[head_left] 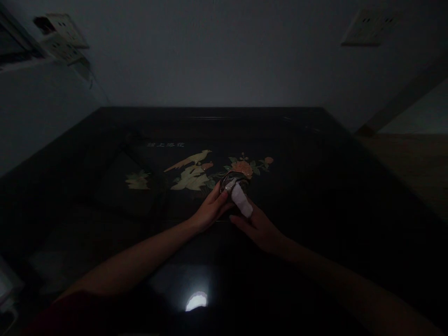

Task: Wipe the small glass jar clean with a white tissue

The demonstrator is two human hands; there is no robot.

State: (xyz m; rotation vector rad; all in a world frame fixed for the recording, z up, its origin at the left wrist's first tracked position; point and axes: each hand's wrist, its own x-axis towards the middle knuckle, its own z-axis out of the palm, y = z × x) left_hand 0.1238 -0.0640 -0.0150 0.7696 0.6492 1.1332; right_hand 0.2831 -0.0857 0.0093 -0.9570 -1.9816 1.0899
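The scene is very dim. My left hand (209,211) and my right hand (259,228) meet over the middle of a black lacquered table (315,196). My left fingers pinch a small shiny metallic object (229,181), possibly a watch or a clasp; I cannot make it out. My right hand holds a pale folded cloth or tissue (242,201) pressed against that object. Both forearms stretch in from the near edge.
The table top carries an inlaid bird and flower picture (196,170) just beyond my hands. A bright light reflection (196,301) shows near the front edge. Wall sockets (61,35) sit at upper left, another socket plate (369,28) at upper right.
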